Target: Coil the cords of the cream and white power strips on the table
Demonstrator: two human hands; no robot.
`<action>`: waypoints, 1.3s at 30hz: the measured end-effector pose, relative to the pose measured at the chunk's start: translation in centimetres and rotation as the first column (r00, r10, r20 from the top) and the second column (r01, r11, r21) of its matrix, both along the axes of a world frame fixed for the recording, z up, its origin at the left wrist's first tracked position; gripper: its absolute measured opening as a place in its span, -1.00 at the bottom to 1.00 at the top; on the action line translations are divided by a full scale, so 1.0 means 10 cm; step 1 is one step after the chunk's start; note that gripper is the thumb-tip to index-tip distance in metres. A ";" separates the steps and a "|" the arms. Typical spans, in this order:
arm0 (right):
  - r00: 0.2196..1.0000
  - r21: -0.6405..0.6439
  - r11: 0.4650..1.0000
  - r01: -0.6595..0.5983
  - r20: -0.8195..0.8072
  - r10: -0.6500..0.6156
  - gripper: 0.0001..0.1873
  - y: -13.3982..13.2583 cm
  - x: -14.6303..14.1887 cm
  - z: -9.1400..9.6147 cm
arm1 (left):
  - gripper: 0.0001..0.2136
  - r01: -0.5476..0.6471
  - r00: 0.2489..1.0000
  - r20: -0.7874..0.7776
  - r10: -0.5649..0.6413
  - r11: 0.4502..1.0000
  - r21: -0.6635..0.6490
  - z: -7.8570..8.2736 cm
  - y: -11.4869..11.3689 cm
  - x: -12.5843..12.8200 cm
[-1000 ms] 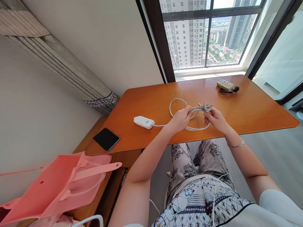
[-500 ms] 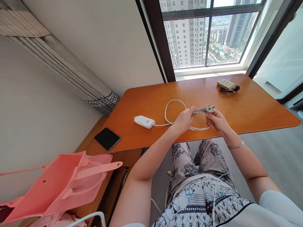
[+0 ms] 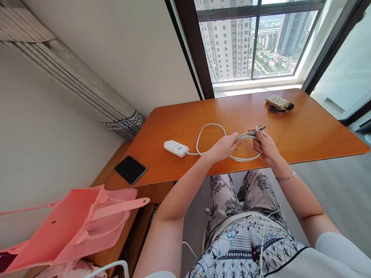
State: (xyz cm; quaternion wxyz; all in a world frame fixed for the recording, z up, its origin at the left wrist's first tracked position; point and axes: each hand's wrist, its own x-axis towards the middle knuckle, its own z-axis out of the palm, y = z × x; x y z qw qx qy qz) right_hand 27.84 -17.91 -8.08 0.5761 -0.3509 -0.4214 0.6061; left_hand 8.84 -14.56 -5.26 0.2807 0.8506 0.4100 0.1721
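Note:
Above the table's near edge, my left hand is closed around the white power cord. My right hand grips the cord close to its plug, whose metal prongs point up and to the right. Between the two hands the cord is doubled over, and one loop of it hangs below them. Another loop lies on the wood to the left of my left hand. At the cord's far end a white power strip rests on the table, tilted slightly.
On the wooden table lie a black phone at the left and a beige power strip with a black cord at the back right. A pink bag stands open at the lower left. Behind the table is a window.
My right hand has shifted its hold to the plug end, and the plug has turned so its prongs point up and right. My left hand has moved slightly left and down.

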 end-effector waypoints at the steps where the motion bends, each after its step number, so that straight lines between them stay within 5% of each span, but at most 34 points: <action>1: 1.000 0.008 1.000 -0.013 0.005 0.013 -0.40 0.00 0.02 0.01 | -0.82 0.054 0.995 0.095 -0.039 0.987 -0.152 0.01 0.01 -0.02; 4: 0.999 0.031 0.999 -0.041 0.008 0.041 -0.41 0.01 0.06 0.05 | -0.73 0.238 0.917 0.397 -0.039 0.852 -0.466 0.02 0.02 -0.06; 8: 0.999 0.022 0.999 -0.044 -0.015 0.045 -0.42 0.03 0.08 0.06 | -0.66 0.341 0.820 0.565 0.087 0.719 -0.606 0.04 -0.03 -0.03; 14: 0.983 -0.098 0.981 -0.165 -0.092 0.156 -0.42 0.07 0.06 -0.02 | -0.58 0.151 0.803 0.570 0.174 0.866 -0.477 -0.02 -0.09 0.03; 17: 0.975 -0.120 0.974 -0.194 -0.135 0.177 -0.52 0.07 0.05 -0.05 | -0.59 0.124 0.810 0.559 0.178 0.880 -0.459 -0.07 -0.08 0.02; 19: 0.986 -0.137 0.985 -0.101 -0.145 0.081 -0.63 0.06 0.03 -0.06 | -0.59 0.102 0.810 0.558 0.182 0.892 -0.439 -0.08 -0.07 0.02; 22: 0.987 -0.125 0.986 0.107 -0.109 -0.121 -0.54 0.06 -0.02 -0.09 | -0.58 0.061 0.812 0.559 0.167 0.928 -0.366 -0.08 -0.06 0.01; 28: 0.954 0.146 0.953 0.267 0.099 -0.283 -0.50 0.06 -0.01 -0.23 | -0.58 0.006 0.815 0.551 0.176 0.950 -0.313 -0.07 -0.05 0.01; 34: 0.890 0.183 0.963 0.196 0.379 -0.253 -0.46 0.05 0.08 -0.25 | -0.67 -0.100 0.815 0.537 0.217 0.966 -0.238 -0.07 -0.07 0.01; 39: 0.901 0.159 0.982 0.101 0.404 -0.158 -0.40 0.04 0.12 -0.23 | -0.67 -0.211 0.843 0.486 0.231 0.973 -0.096 -0.04 -0.08 -0.01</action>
